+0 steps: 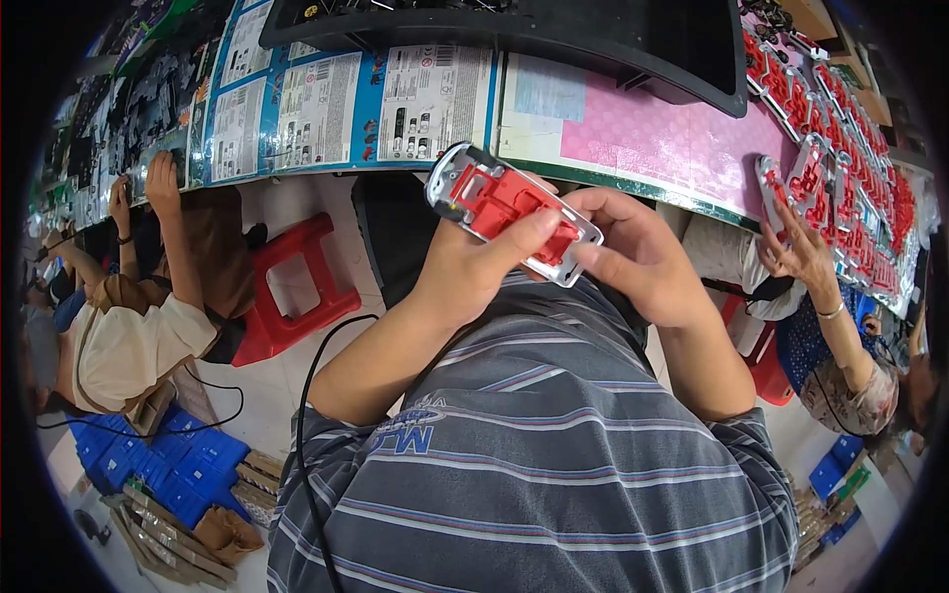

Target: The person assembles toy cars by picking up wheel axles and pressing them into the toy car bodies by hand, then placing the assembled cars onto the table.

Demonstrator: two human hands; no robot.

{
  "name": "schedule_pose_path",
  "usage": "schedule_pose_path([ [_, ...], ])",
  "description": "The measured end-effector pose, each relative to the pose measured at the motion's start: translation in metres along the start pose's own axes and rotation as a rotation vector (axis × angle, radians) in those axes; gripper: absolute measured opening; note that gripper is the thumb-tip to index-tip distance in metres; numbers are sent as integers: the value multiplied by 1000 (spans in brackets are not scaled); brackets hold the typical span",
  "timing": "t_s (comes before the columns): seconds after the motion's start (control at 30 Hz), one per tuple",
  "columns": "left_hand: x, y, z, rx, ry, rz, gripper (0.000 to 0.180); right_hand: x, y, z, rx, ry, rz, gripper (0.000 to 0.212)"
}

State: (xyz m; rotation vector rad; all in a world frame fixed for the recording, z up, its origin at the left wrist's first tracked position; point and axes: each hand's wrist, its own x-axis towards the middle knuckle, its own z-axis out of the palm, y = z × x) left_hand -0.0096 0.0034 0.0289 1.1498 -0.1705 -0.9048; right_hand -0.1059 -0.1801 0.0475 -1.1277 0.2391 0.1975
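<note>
A toy car part (514, 212) with a white-and-silver shell and a red inner piece is held tilted in front of my waist, just off the table edge. Black wheels show at its left end. My left hand (474, 267) grips it from below, the thumb pressed on the red piece. At the car's right end my right hand (638, 259) has its fingers curled around the corner, with the thumb against the rim. The undersides of the fingers are hidden behind the car.
A black tray (633, 59) stands on the table, over printed sheets (425, 104) and a pink mat (662, 138). Rows of red-and-white car parts (840, 148) lie at the right. Co-workers sit on both sides; a red stool (301, 287) is at the left.
</note>
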Motion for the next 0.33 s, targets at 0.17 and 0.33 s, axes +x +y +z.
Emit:
schedule_pose_path([
  [0.17, 0, 1, -2, -154, -13, -23, 32, 2, 6, -6, 44, -12, 74, 29],
  [0.33, -1, -3, -2, -70, -9, -13, 38, 5, 15, 0, -26, 63, -34, 26],
])
